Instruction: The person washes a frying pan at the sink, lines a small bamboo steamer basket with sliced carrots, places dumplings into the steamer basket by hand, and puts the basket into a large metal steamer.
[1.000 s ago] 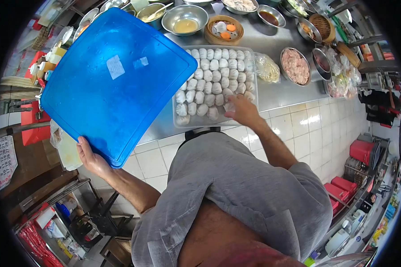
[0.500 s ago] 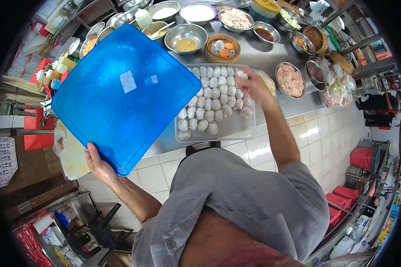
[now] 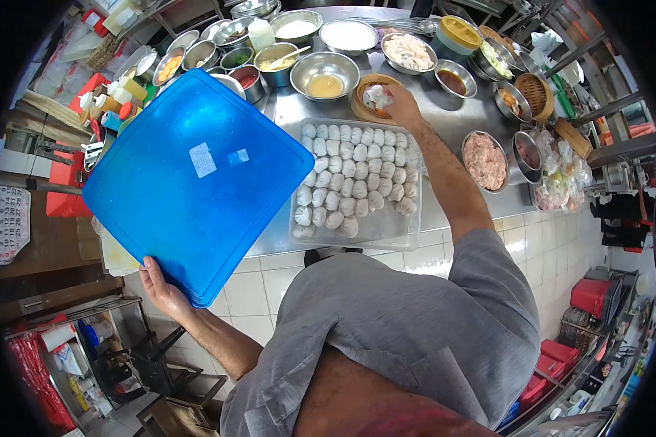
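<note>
Hands well apart. Left hand (image 3: 162, 291) gripped lid (image 3: 189, 204) by its near edge. Right hand (image 3: 402, 107), the nearer, was at steamer (image 3: 364, 114), fingers over its right side; grip unclear. Tray (image 3: 390, 237) of dumplings (image 3: 348, 169) lay between hands, nearside of right.

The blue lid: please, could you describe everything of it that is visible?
The blue lid looks like shiny plastic, squarish with rounded corners and a groove near its edges. It bears a larger white label and a smaller, bluish one. The left hand holds it near its lowest corner; it partly covers the view of the table.
</note>
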Tool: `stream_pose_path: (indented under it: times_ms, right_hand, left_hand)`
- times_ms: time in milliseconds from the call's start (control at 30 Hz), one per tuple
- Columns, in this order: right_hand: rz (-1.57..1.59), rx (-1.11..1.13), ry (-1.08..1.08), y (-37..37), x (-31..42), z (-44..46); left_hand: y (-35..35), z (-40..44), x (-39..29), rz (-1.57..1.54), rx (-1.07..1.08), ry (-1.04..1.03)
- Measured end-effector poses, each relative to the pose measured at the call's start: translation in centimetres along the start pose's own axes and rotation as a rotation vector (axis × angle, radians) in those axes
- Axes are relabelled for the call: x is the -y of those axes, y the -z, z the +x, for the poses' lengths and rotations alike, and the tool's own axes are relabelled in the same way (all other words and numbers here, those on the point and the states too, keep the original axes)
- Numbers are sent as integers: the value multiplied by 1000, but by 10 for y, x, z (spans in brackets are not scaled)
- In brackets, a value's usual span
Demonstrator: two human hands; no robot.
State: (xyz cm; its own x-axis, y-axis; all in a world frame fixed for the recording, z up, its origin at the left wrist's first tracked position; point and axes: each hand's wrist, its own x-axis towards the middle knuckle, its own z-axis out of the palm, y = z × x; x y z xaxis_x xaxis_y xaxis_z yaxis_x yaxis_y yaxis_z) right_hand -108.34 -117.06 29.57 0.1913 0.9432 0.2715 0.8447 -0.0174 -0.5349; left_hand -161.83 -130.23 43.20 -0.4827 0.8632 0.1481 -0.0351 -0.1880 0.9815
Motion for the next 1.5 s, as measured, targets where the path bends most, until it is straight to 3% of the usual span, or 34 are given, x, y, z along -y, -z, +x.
stream_pose_path:
  times_ms: [467,533,567,600,733,800,967,1100,1167,1300,1367,1400,1500]
  right_hand:
    - [-47,101,2,7,2,1]
    - [95,-82,92,15,14,-8]
    - [208,-119,34,25,24,-21]
    - [184,-35,-97,38,35,-31]
    - [-114,293,-99,66,83,-118]
    - [-235,370,-239,57,91,-170]
    - [-553,203,-143,21,86,-233]
    - [-509,208,-86,15,83,-249]
    - [-311,226,54,16,83,-256]
    - [-347,249,-23,20,94,-252]
    - [-433,437,-3,19,92,-250]
    - [-435,429,1,22,94,-248]
    - [-314,440,-43,37,89,-233]
  left_hand:
    - [-17,-5,-5,-13,3,3]
    - [-15,-1,-2,4,14,5]
    - [-9,3,1,25,13,-5]
    - [-5,4,3,52,17,-10]
    - [-19,7,4,50,-75,10]
    - [-19,14,8,30,-49,2]
    - [-32,27,15,9,22,20]
    - [-41,31,16,-45,138,28]
    - [-41,32,18,-63,177,25]
    - [-44,31,17,-169,168,57]
    - [-43,31,16,-136,152,52]
    - [-44,30,14,-141,151,46]
    - [-46,26,10,-154,95,32]
